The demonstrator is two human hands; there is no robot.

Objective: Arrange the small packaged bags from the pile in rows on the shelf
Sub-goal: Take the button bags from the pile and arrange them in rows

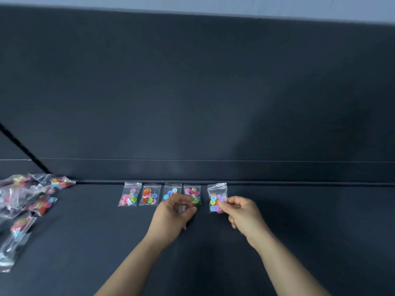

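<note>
Several small clear bags of coloured buttons lie in a row along the back of the dark shelf [299, 221]. The first bag [130, 194] is leftmost, then a second bag [150, 195], a third bag [172, 191] and a fourth bag [193, 192]. My left hand [174, 214] lies over the lower parts of the third and fourth bags, its fingers curled round something small and clear. My right hand [241, 212] pinches the lower right edge of a fifth bag [216, 196] at the row's right end. A pile of bags [27, 195] lies at the far left.
A low dark ledge [213, 169] runs behind the row, with a tall dark back panel above it. A black strap [23, 148] slants down at the far left. Loose bags [17, 238] trail from the pile toward the front left.
</note>
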